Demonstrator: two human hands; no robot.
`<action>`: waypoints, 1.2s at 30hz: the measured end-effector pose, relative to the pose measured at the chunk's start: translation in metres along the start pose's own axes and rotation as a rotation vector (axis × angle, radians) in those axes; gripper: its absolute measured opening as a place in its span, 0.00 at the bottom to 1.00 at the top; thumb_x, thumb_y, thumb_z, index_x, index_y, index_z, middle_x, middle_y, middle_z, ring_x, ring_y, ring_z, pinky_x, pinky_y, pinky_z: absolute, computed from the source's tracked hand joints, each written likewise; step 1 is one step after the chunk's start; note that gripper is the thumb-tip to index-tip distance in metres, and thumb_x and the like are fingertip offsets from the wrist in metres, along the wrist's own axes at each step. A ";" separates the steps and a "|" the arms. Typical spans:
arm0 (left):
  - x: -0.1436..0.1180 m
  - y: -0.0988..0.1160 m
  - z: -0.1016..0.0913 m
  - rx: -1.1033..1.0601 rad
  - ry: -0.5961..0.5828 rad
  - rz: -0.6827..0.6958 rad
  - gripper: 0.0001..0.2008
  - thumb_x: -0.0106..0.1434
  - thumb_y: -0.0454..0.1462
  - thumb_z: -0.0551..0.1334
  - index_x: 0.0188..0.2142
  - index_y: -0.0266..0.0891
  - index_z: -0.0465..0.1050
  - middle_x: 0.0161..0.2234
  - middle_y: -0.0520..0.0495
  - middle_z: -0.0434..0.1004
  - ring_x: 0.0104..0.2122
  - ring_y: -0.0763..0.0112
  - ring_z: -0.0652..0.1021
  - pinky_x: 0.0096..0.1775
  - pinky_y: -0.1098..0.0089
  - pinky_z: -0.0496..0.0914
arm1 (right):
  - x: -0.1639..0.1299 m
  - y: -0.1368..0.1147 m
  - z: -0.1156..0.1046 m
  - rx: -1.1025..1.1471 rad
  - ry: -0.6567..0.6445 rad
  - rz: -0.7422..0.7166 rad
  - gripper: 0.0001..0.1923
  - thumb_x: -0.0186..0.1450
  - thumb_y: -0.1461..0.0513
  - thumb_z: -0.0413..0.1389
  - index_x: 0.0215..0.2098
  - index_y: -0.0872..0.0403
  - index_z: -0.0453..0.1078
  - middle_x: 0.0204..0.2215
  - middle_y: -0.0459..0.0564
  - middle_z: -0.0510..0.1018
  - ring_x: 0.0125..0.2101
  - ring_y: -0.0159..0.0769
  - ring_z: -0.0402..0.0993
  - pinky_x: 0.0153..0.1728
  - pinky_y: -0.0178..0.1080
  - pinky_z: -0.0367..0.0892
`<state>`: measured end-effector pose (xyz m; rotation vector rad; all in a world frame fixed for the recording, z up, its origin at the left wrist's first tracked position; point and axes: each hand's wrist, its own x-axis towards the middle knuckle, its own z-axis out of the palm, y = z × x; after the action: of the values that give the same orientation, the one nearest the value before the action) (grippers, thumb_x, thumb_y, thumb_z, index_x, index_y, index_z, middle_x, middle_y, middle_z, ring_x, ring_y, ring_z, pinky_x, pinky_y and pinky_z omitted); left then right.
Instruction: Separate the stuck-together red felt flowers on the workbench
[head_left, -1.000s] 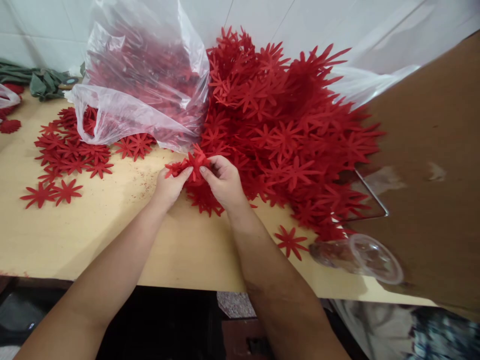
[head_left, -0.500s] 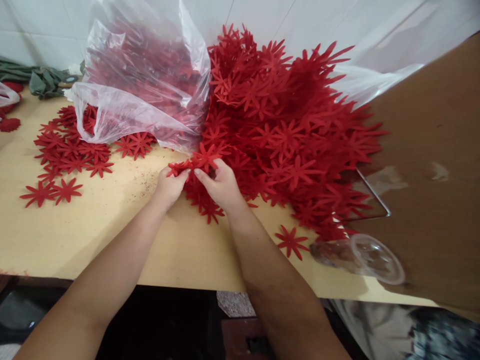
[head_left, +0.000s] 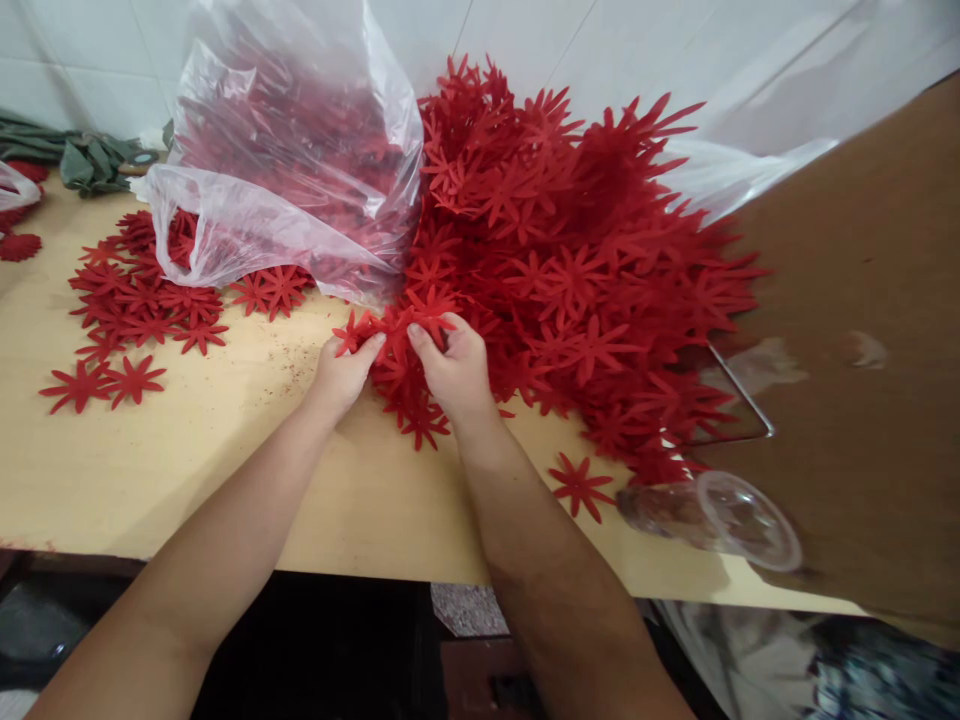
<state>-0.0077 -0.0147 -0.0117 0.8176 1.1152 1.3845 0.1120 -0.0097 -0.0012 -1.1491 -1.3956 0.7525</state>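
Observation:
Between thumb and fingers my left hand (head_left: pixel 341 375) pinches a red flower-shaped cutout (head_left: pixel 352 331) with narrow petals. A second red flower-shaped cutout (head_left: pixel 433 312) is gripped by my right hand (head_left: pixel 455 368), thumb on top. The two hands are a small gap apart, over the front left edge of a large heap of red flower cutouts (head_left: pixel 577 270). Whether the two held pieces are joined cannot be made out against the red behind them. My fingertips are mostly hidden under the petals.
A clear plastic bag (head_left: pixel 255 215) full of red cutouts stands behind my hands. Left of it lies a smaller pile of cutouts (head_left: pixel 142 300). On the right are a loose cutout (head_left: pixel 581 487), a clear plastic cup (head_left: pixel 750 520) on its side and a brown cardboard panel (head_left: pixel 862 430).
My right hand has moved a little to the right with its cutout, widening the gap between my hands. My left hand has hardly moved.

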 end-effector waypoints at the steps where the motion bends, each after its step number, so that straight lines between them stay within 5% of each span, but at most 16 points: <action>1: 0.001 0.000 0.000 -0.007 0.014 0.003 0.08 0.48 0.37 0.64 0.29 0.36 0.73 0.29 0.47 0.77 0.33 0.69 0.76 0.46 0.62 0.67 | 0.002 0.003 -0.002 0.014 0.024 -0.002 0.10 0.56 0.54 0.55 0.27 0.53 0.63 0.23 0.45 0.70 0.25 0.29 0.65 0.32 0.37 0.66; 5: 0.002 0.000 -0.002 -0.013 0.039 0.013 0.09 0.47 0.36 0.65 0.30 0.35 0.73 0.31 0.46 0.78 0.34 0.68 0.76 0.46 0.62 0.67 | 0.011 0.016 -0.016 -0.054 0.167 -0.071 0.10 0.59 0.55 0.51 0.36 0.52 0.63 0.28 0.48 0.70 0.27 0.31 0.67 0.30 0.38 0.67; 8: 0.002 0.001 -0.003 -0.010 0.026 0.014 0.09 0.45 0.36 0.66 0.29 0.36 0.73 0.30 0.47 0.78 0.35 0.68 0.76 0.46 0.62 0.67 | 0.011 0.016 -0.022 -0.286 0.262 -0.246 0.17 0.60 0.56 0.50 0.46 0.52 0.60 0.39 0.54 0.68 0.37 0.37 0.68 0.37 0.43 0.67; 13: 0.001 0.003 -0.001 0.001 0.038 -0.007 0.09 0.45 0.37 0.66 0.27 0.36 0.73 0.29 0.46 0.78 0.34 0.67 0.76 0.46 0.61 0.67 | -0.002 -0.010 -0.016 -0.615 0.336 -0.420 0.29 0.56 0.55 0.54 0.54 0.54 0.55 0.51 0.61 0.58 0.54 0.52 0.54 0.49 0.58 0.55; 21: 0.000 0.007 0.000 -0.022 -0.035 0.022 0.09 0.45 0.38 0.66 0.27 0.37 0.72 0.28 0.48 0.77 0.34 0.68 0.76 0.45 0.62 0.67 | -0.011 -0.022 -0.003 -0.504 -0.022 -0.343 0.09 0.58 0.55 0.53 0.31 0.52 0.66 0.29 0.50 0.71 0.35 0.38 0.66 0.40 0.44 0.64; 27: -0.001 0.007 0.000 -0.051 -0.051 0.038 0.08 0.48 0.38 0.65 0.28 0.37 0.72 0.30 0.47 0.77 0.35 0.68 0.76 0.45 0.63 0.67 | -0.009 -0.016 -0.001 -0.486 -0.068 -0.367 0.15 0.55 0.57 0.57 0.40 0.51 0.66 0.38 0.52 0.70 0.42 0.40 0.66 0.44 0.46 0.64; 31: -0.002 0.007 -0.001 -0.041 -0.070 0.035 0.09 0.47 0.39 0.65 0.27 0.37 0.71 0.28 0.49 0.76 0.33 0.70 0.75 0.44 0.64 0.67 | -0.009 -0.017 -0.001 -0.402 -0.151 -0.338 0.06 0.58 0.63 0.53 0.35 0.52 0.69 0.34 0.50 0.72 0.38 0.37 0.68 0.43 0.44 0.65; 36: -0.003 0.005 0.000 -0.038 -0.094 0.032 0.09 0.46 0.40 0.66 0.26 0.37 0.72 0.27 0.50 0.76 0.31 0.72 0.75 0.43 0.64 0.67 | -0.007 -0.016 -0.002 -0.245 -0.088 -0.195 0.01 0.55 0.64 0.55 0.28 0.53 0.68 0.29 0.47 0.72 0.34 0.33 0.69 0.39 0.41 0.65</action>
<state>-0.0087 -0.0169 -0.0070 0.8673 1.0051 1.3756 0.1099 -0.0213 0.0114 -1.1561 -1.6822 0.5077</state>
